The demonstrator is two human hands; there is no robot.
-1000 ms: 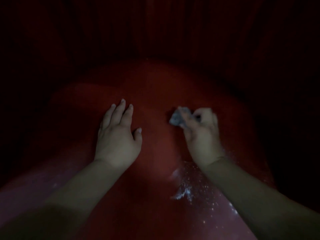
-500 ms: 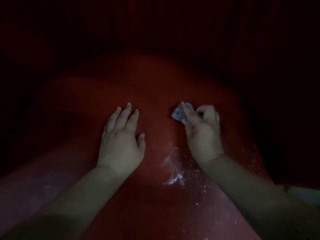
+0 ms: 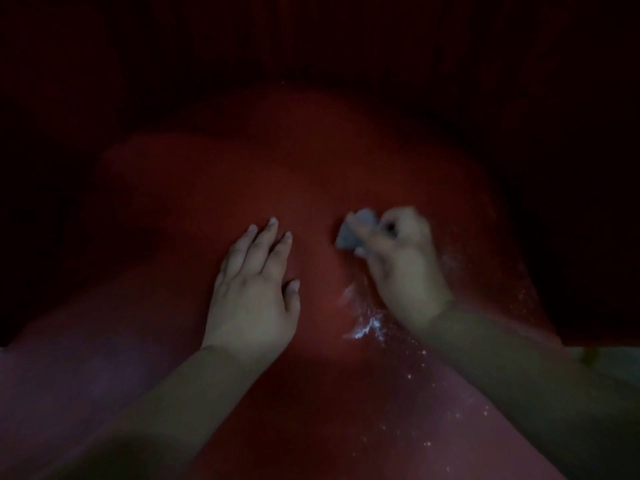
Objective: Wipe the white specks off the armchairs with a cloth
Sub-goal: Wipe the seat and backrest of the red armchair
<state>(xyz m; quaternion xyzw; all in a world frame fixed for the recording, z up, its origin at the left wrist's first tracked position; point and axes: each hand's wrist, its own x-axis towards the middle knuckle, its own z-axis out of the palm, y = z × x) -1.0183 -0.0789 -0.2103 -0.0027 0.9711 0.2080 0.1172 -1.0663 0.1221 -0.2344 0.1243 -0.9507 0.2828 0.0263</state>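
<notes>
Wiping continues: the right hand (image 3: 403, 268) grips the cloth (image 3: 355, 231), the left hand (image 3: 254, 299) lies flat; next, white specks (image 3: 369, 325) beneath the right wrist.

Two hands (image 3: 254, 299), one cloth (image 3: 355, 230), one red armchair (image 3: 277, 174), many white specks (image 3: 367, 327)

L hand (image 3: 254, 299) flat; R hand (image 3: 403, 261) fisted.

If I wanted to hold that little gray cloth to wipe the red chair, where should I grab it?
Probably grab the cloth by its bunched end, coming down from above, the way the right hand does. Its fingers curl round the wad, so one corner pokes out toward the left, free to rub the chair. The left hand lies flat on the seat. The white specks lie near the right wrist.
</notes>
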